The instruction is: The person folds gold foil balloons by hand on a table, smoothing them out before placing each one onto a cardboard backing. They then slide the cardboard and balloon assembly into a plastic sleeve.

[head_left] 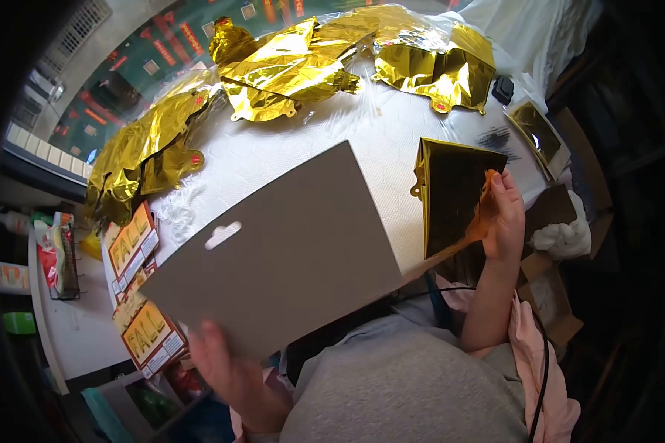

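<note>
My left hand [225,369], a little blurred, grips the lower left edge of a large grey cardboard header card [295,258] with a hang hole near one side. The card is tilted over the front of the table. My right hand [504,214] is closed on a thin, crumpled orange strip [469,232], its fingers pinched at the upper end. The strip trails down to the card's right corner. Just left of my right hand lies a folded gold foil balloon [451,192] with a small tab on its edge.
Several flat gold foil balloons [288,74] lie along the table's far side. Printed "FALL" packages [151,336] stack at the left. A small black object [502,89], another folded gold foil piece [536,133] and open cardboard boxes [550,295] are at the right.
</note>
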A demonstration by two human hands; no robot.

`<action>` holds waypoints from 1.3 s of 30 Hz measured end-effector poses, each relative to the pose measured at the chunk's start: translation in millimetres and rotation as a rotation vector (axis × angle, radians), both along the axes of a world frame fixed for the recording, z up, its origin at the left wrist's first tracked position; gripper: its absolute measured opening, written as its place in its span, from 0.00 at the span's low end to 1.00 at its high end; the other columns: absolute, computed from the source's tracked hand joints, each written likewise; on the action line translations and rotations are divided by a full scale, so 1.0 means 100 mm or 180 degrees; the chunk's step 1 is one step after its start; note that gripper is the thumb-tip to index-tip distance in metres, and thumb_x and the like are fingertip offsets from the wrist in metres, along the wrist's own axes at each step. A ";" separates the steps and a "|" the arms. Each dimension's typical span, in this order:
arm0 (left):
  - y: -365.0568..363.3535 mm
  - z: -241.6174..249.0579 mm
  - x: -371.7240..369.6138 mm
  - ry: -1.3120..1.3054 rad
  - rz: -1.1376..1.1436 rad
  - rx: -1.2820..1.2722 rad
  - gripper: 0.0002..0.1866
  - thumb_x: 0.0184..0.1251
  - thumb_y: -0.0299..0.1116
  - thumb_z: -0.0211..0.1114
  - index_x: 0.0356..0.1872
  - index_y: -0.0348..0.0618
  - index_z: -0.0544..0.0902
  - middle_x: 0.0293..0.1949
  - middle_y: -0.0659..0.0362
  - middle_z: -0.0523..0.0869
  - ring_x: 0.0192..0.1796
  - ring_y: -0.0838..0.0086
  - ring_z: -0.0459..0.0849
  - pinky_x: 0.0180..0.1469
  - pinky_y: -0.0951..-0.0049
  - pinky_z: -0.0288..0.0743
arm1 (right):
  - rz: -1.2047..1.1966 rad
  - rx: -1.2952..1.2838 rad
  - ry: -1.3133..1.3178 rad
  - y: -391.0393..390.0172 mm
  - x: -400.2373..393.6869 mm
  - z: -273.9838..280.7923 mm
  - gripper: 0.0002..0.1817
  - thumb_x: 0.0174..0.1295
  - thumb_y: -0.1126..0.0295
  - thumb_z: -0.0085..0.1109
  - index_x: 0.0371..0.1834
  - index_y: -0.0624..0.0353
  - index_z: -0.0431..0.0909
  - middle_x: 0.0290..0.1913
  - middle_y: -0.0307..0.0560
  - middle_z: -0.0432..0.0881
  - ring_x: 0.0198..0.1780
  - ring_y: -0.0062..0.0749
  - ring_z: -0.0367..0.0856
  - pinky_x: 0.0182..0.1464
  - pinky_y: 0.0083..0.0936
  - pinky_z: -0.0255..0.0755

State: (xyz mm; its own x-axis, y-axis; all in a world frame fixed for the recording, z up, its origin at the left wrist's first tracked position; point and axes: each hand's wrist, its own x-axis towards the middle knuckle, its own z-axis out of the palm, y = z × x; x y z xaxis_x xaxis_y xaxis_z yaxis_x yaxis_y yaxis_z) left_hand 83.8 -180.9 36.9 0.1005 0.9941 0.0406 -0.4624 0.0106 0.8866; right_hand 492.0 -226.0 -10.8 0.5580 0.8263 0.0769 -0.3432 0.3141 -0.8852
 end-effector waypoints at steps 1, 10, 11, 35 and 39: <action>0.20 -0.30 0.01 0.0081 -0.0335 -0.0151 0.20 0.89 0.33 0.54 0.72 0.33 0.74 0.64 0.49 0.85 0.61 0.73 0.85 0.64 0.72 0.77 | -0.0046 0.0022 0.0028 -0.03 0.00 0.04 0.12 0.83 0.68 0.53 0.62 0.59 0.79 0.58 0.43 0.88 0.56 0.24 0.88 0.61 0.23 0.79; 0.21 -0.42 0.48 0.3767 0.0649 0.1521 0.34 0.77 0.19 0.59 0.83 0.37 0.64 0.85 0.39 0.58 0.86 0.51 0.60 0.85 0.54 0.52 | 0.0033 -0.0014 -0.0005 -0.12 0.06 0.05 0.12 0.83 0.68 0.53 0.62 0.60 0.79 0.58 0.43 0.89 0.56 0.25 0.88 0.62 0.23 0.79; 0.22 -0.41 0.45 0.3786 0.0676 0.1507 0.34 0.77 0.19 0.59 0.83 0.37 0.64 0.85 0.39 0.58 0.86 0.51 0.60 0.85 0.54 0.52 | 0.0007 -0.0082 0.0032 -0.11 0.04 0.04 0.12 0.83 0.68 0.53 0.62 0.60 0.79 0.58 0.43 0.89 0.57 0.24 0.88 0.62 0.23 0.79; 0.76 0.10 -0.36 0.3159 0.1660 0.0905 0.04 0.69 0.19 0.74 0.41 0.33 0.88 0.46 0.58 0.82 0.43 0.79 0.82 0.47 0.80 0.80 | 0.0084 -0.0285 0.0019 -0.04 0.03 -0.05 0.11 0.84 0.69 0.53 0.62 0.59 0.79 0.58 0.43 0.89 0.57 0.24 0.87 0.62 0.23 0.79; 0.40 0.35 -0.21 0.2770 0.1445 0.1290 0.09 0.62 0.12 0.76 0.41 0.32 0.88 0.49 0.57 0.82 0.49 0.78 0.84 0.50 0.80 0.84 | 0.0204 -0.0198 0.0065 -0.01 0.00 -0.06 0.12 0.83 0.69 0.53 0.62 0.59 0.79 0.58 0.43 0.89 0.58 0.24 0.87 0.63 0.23 0.78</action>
State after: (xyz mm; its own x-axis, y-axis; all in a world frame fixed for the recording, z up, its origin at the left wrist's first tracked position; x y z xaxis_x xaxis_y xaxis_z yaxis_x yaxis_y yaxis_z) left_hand 62.9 -141.3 72.4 -0.1228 0.8740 0.4701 0.4465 -0.3743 0.8127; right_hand 491.9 -227.0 -16.6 0.5047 0.8632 0.0135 -0.3791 0.2357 -0.8948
